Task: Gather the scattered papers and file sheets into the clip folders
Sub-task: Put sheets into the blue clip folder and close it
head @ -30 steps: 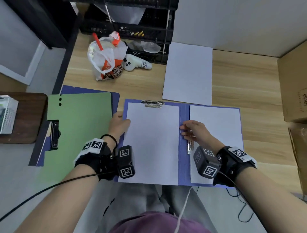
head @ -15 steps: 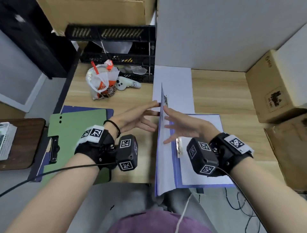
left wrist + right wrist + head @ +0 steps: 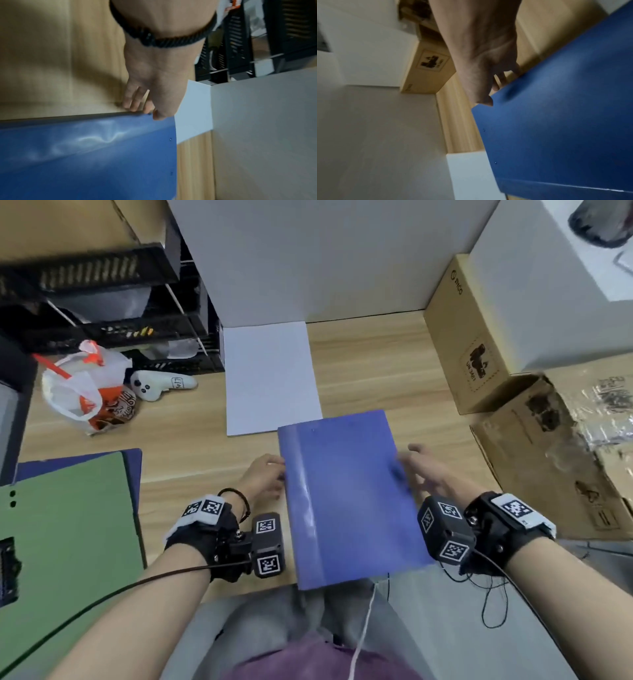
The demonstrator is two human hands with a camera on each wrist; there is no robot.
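Flanking the closed blue folder [image 3: 346,498] — both hands, left hand [image 3: 263,479] and right hand [image 3: 426,470], gripping its edges.

Blue folder [image 3: 346,498]: smooth plastic cover w/ glossy sheen, light streaks near spine. Green folder [image 3: 68,529]: matt, looks like card or plastic, can't tell which. Loose sheet [image 3: 270,378]: plain white paper, matt. Desk [image 3: 370,364]: light wood-grain top, smooth, low sheen. Boxes [image 3: 469,337]: brown cardboard, matt. Bag [image 3: 78,392]: thin crinkly plastic, semi-gloss. Trays [image 3: 102,278]: black slotted plastic
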